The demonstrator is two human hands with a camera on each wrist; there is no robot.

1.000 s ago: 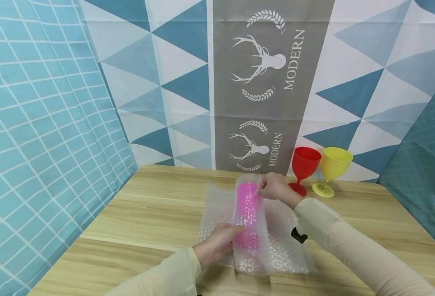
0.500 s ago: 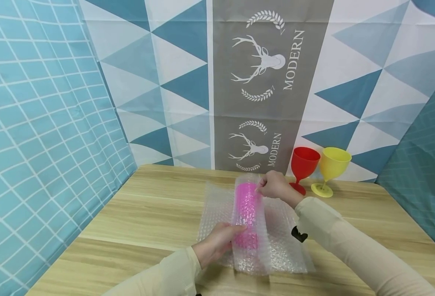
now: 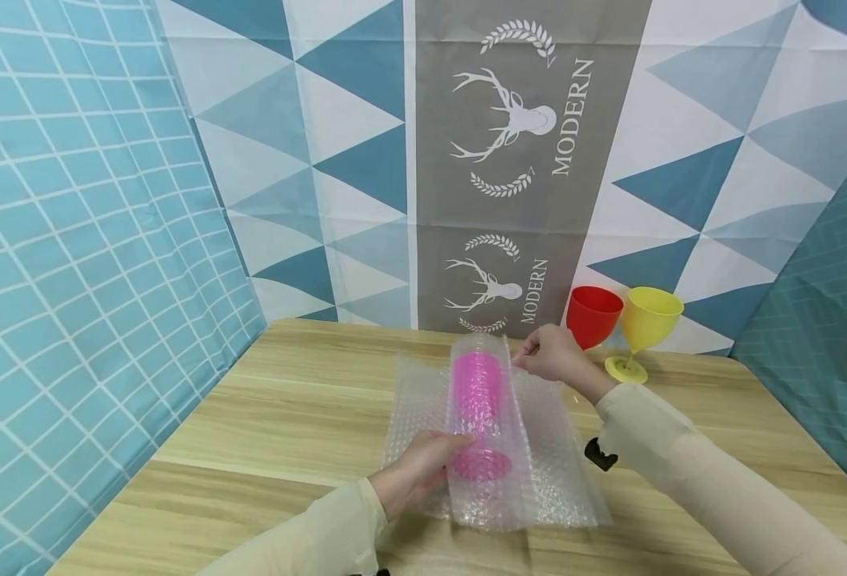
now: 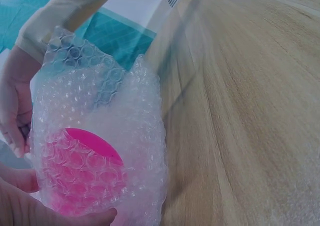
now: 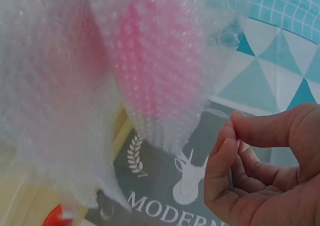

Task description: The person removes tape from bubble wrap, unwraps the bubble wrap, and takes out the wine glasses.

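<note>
A pink plastic goblet point(image 3: 477, 384) lies on its side inside clear bubble wrap point(image 3: 553, 448), its bowl pointing away and its round foot towards me. My left hand point(image 3: 423, 468) grips the wrapped goblet from the left, thumb across the top near the stem. In the left wrist view, the goblet point(image 4: 82, 178) shows through the bubbles. My right hand point(image 3: 549, 352) is just right of the roll's far end. Its thumb and forefinger pinch a thin clear strip point(image 5: 218, 111), which looks like tape, beside the wrap's edge. Where the strip joins the wrap is hard to see.
A red goblet point(image 3: 594, 314) and a yellow goblet point(image 3: 651, 320) stand at the back right of the wooden table point(image 3: 286, 416). My right forearm partly covers the red one. Patterned cloth point(image 3: 365, 176) hangs behind, and blue checked cloth point(image 3: 70, 280) at the left.
My right hand has moved right and slightly up, away from the roll. The wrap's top edge has shifted right, and the goblet's shape shows more clearly. My left hand keeps its grip.
</note>
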